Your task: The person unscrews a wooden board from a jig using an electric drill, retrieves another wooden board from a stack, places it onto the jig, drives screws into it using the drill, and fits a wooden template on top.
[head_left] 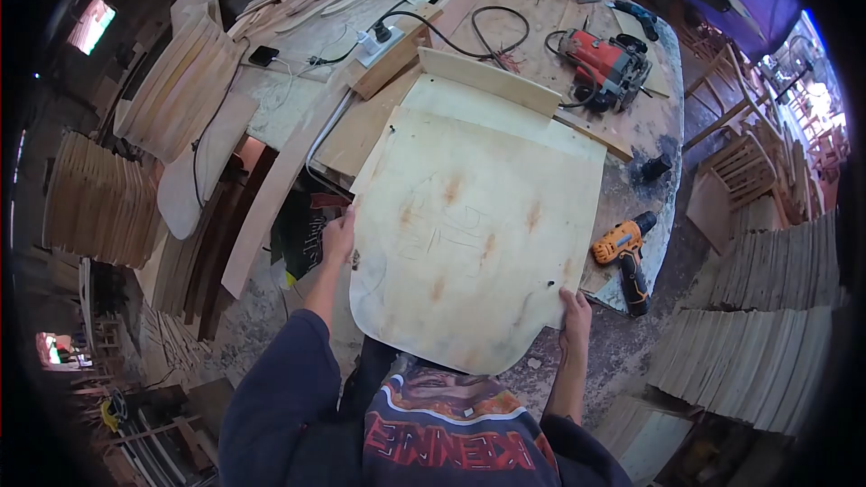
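Observation:
A pale plywood panel (469, 234) with brown stains, pencil marks and dark screws lies over the near end of the workbench, its rounded edge close to my body. My left hand (339, 236) grips the panel's left edge. On the opposite side, near the lower right corner, my right hand (575, 311) holds the edge, fingers partly hidden beneath it. Across the panel's far end stands a low wooden strip (492, 81). An orange and black cordless drill (624, 257) rests just right of the panel.
Beyond the panel are a red power tool (606, 63) with a looping cable, a power strip (374, 45) on a wood block, and a black cylinder (657, 167). Stacked curved boards (180, 81) stand left; more stacked slats (749, 356) and chair frames (735, 167) are right.

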Action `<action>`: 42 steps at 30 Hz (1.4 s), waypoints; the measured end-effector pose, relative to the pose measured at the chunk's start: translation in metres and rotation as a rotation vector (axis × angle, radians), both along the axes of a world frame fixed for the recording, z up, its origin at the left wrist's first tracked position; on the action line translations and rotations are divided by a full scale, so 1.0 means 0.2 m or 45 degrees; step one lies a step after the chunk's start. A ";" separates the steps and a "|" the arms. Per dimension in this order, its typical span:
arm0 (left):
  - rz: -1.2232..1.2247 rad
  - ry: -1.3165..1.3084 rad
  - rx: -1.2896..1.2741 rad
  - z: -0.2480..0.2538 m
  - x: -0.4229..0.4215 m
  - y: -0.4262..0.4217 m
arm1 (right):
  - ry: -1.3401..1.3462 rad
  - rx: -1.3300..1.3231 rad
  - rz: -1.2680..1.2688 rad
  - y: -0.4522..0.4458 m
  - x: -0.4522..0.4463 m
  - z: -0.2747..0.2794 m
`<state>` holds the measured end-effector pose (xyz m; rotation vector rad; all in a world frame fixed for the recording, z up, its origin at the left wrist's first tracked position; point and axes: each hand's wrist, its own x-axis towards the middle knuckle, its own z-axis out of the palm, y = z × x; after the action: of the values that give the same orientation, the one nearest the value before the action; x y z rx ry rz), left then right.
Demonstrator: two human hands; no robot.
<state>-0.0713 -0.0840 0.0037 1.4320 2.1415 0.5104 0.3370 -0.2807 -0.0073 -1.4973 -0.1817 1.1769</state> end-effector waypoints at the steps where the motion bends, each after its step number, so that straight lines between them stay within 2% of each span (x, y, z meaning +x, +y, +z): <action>1: -0.029 -0.011 0.017 -0.01 -0.01 0.00 | -0.015 0.010 0.007 -0.01 -0.01 0.01; 3: -0.015 -0.043 0.053 -0.03 -0.03 0.03 | -0.057 0.029 -0.013 -0.05 -0.01 0.01; 5: -0.084 -0.008 0.230 -0.06 -0.09 -0.01 | -0.092 0.003 -0.031 -0.09 -0.07 0.11; 7: -0.118 -0.034 0.354 -0.04 -0.14 -0.03 | -0.007 0.072 -0.018 -0.16 -0.10 0.18; 10: -0.108 -0.234 0.507 0.04 -0.28 -0.07 | 0.061 0.207 0.014 -0.19 -0.28 0.35; 14: -0.040 -0.361 0.614 0.14 -0.63 -0.08 | 0.018 0.329 0.032 -0.09 -0.57 0.42; 15: 0.015 -0.375 0.735 0.16 -0.73 -0.07 | 0.003 0.326 0.041 -0.05 -0.63 0.44; 18: 0.164 -0.425 0.766 0.27 -1.05 -0.06 | 0.042 0.360 0.260 0.20 -0.84 0.42; 20: 0.310 -0.385 0.623 0.26 -1.29 -0.05 | 0.050 0.290 0.350 0.41 -1.03 0.44; 21: 0.317 -0.389 0.643 0.24 -1.41 -0.03 | 0.015 0.249 0.391 0.52 -1.10 0.40; 23: 0.396 -0.106 0.563 0.17 -1.63 0.01 | -0.038 0.154 0.392 0.74 -1.27 0.31; 27: 0.458 0.054 0.451 0.10 -1.91 0.16 | -0.161 0.019 0.406 1.13 -1.62 0.21; 30: 0.498 0.075 0.416 -0.01 -2.07 0.31 | -0.199 0.127 0.615 1.36 -1.77 0.19; 31: 0.520 0.073 0.422 -0.05 -2.13 0.35 | -0.368 0.100 0.750 1.41 -1.81 0.21; 32: 0.521 0.070 0.402 -0.11 -2.16 0.38 | -0.531 0.040 0.871 1.42 -1.84 0.21; 33: 0.549 0.114 0.385 -0.08 -2.16 0.39 | -0.420 0.112 0.819 1.43 -1.86 0.17; 34: 0.569 0.161 0.372 -0.02 -2.15 0.39 | -0.470 0.209 0.886 1.46 -1.83 0.11; 35: 0.486 0.204 0.383 0.01 -2.18 0.37 | -0.679 0.284 0.817 1.46 -1.80 0.09; 36: 0.415 0.241 0.407 0.05 -2.23 0.36 | -0.817 0.226 0.867 1.41 -1.80 0.29; 37: 0.434 0.265 0.583 0.10 -2.23 0.32 | -1.012 0.464 0.758 1.39 -1.74 0.31; 38: 0.435 0.285 0.749 0.15 -2.21 0.27 | -1.104 0.487 0.639 1.34 -1.67 0.40; 40: 0.452 -0.106 0.972 0.26 -2.06 0.14 | -0.981 0.408 0.535 1.19 -1.46 0.52; 42: 0.283 -0.163 0.971 0.24 -1.92 0.02 | -0.996 0.281 0.372 1.00 -1.26 0.55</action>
<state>-0.4544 -0.0810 0.0521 1.4544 2.1006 1.5849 0.0858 -0.0803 0.1024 -1.6969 -1.0521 0.6979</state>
